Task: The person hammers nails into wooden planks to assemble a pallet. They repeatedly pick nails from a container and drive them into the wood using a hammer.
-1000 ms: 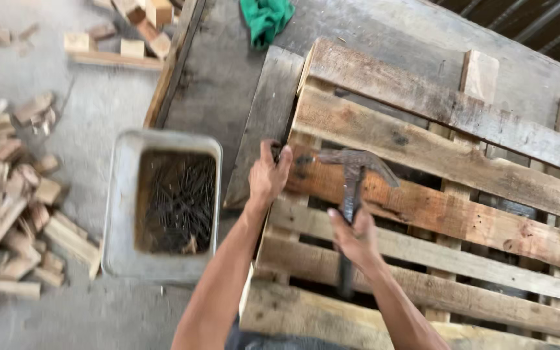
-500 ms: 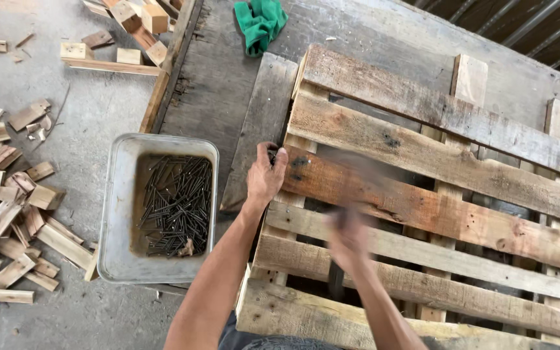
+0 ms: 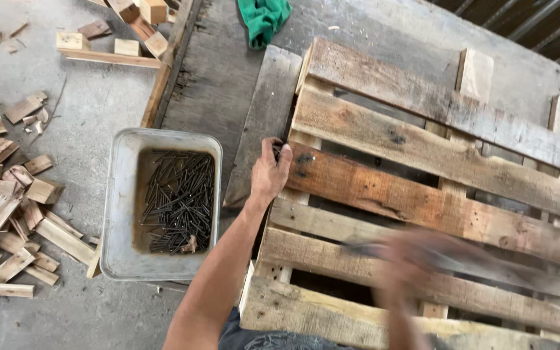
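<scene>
Two hands at a wooden pallet [image 3: 435, 194]: my left hand [image 3: 268, 172] is pinched around something small, likely a nail, at the reddish slat's end, while my right hand [image 3: 416, 272] is a blur over the lower slats, its grip impossible to read. With my fingers so near the slat end, a misplaced blow could crush them, or bend the nail. Beside me on the floor, the grey tub [image 3: 119, 201] of nails [image 3: 179, 201] could easily be kicked over.

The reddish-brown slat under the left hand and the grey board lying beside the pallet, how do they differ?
The reddish-brown slat is warm orange-brown and fixed across the pallet, running crosswise; the grey board is weathered grey, lies beside the pallet and runs lengthwise. The left hand touches only the slat. Both are rough wood.
</scene>
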